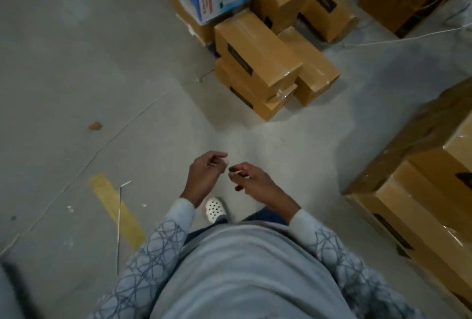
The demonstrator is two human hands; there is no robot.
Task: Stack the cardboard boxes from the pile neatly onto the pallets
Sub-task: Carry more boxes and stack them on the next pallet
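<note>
The left hand (204, 175) is curled, and what it holds, if anything, cannot be told. Beside it, the right hand (255, 182) pinches a thin white strip (239, 172). The box pile (258, 63) sits far ahead and the neat stack (421, 203) on the right. The step looks like fetching: the next move calls for freeing both hands to lift a box.
</note>
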